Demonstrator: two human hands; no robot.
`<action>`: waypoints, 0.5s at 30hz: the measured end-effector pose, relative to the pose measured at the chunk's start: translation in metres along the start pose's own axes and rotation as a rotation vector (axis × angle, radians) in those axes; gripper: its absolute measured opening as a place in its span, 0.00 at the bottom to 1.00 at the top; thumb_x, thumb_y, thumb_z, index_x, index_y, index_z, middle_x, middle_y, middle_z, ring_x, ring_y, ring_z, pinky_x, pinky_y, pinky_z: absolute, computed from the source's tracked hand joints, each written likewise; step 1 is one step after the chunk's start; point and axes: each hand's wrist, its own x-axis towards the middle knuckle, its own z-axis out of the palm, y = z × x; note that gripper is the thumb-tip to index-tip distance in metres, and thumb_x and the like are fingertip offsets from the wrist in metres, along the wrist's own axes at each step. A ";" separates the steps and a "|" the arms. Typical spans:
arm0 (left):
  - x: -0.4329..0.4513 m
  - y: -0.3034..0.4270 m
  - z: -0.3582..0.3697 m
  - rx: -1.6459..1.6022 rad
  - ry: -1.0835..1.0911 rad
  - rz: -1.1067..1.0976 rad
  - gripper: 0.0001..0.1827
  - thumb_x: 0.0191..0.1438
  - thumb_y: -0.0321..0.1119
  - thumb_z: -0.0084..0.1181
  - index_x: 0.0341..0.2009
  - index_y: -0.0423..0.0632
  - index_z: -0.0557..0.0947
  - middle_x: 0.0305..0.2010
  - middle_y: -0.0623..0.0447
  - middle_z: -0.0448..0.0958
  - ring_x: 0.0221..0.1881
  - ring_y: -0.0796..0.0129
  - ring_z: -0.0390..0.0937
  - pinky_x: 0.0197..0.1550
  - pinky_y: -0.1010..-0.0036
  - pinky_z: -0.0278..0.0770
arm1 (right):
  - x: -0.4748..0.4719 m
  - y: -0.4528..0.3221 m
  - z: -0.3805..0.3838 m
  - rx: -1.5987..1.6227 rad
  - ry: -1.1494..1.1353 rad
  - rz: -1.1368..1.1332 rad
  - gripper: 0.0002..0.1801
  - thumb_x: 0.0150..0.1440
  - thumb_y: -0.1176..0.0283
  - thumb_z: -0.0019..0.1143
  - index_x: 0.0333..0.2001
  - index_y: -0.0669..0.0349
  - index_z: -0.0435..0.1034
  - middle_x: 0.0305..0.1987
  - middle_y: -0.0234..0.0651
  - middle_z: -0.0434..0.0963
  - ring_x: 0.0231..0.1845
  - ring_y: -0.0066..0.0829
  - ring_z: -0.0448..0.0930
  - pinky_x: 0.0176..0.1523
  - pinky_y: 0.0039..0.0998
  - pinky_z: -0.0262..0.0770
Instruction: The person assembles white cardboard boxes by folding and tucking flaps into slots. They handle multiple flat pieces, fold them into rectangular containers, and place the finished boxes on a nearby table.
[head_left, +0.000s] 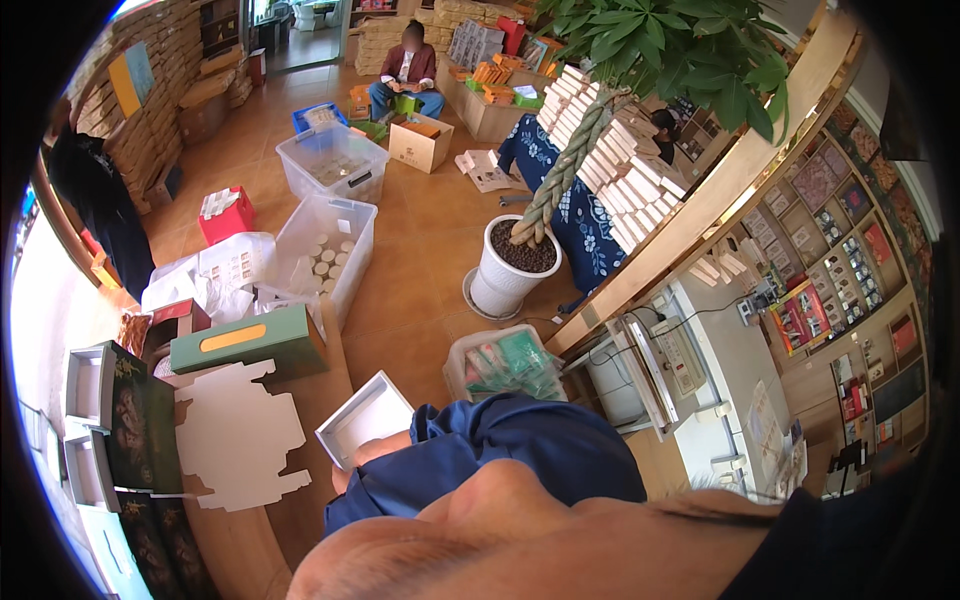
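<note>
A shallow white open box (365, 420), empty inside, is tilted in front of me. My right hand (384, 448) grips its near edge, the fingers partly inside. At its lower left corner is my left hand (341, 478), mostly hidden by the blue sleeve and my face. Left of the box, an unfolded flat white carton blank (240, 439) rests on the wooden table (281, 517). Beyond it stands a long green box (251, 341) with a yellow oval. Dark printed boxes (141, 420) with grey trays line the table's left side.
Clear plastic tubs (360, 225) with round tins stand on the tiled floor. A bin of green packets (510, 360) is near my knees. A potted braided tree (517, 259) rises ahead; a sealing machine (667, 360) is right. One person (409, 71) sits ahead; another (97, 195) stands left.
</note>
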 end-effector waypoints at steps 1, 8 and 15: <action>0.003 -0.001 0.001 0.001 0.005 0.004 0.19 0.39 0.25 0.57 0.41 0.40 0.78 0.38 0.39 0.79 0.41 0.55 0.79 0.42 0.62 0.76 | 0.004 0.000 -0.005 -0.006 -0.003 -0.014 0.11 0.43 0.71 0.52 0.29 0.62 0.77 0.30 0.49 0.79 0.33 0.42 0.80 0.38 0.41 0.75; -0.017 0.101 -0.007 -0.175 0.054 0.195 0.17 0.45 0.25 0.50 0.44 0.43 0.76 0.36 0.39 0.79 0.40 0.52 0.78 0.42 0.61 0.75 | 0.006 0.042 -0.040 -0.178 0.029 0.097 0.11 0.41 0.71 0.52 0.28 0.62 0.78 0.29 0.50 0.79 0.32 0.43 0.81 0.37 0.42 0.75; -0.049 0.130 -0.006 -0.102 0.208 -0.032 0.19 0.44 0.27 0.48 0.45 0.47 0.77 0.38 0.36 0.77 0.43 0.42 0.75 0.46 0.59 0.72 | -0.013 0.036 -0.052 -0.423 0.037 -0.012 0.13 0.45 0.67 0.48 0.29 0.63 0.76 0.32 0.52 0.77 0.38 0.53 0.76 0.46 0.45 0.73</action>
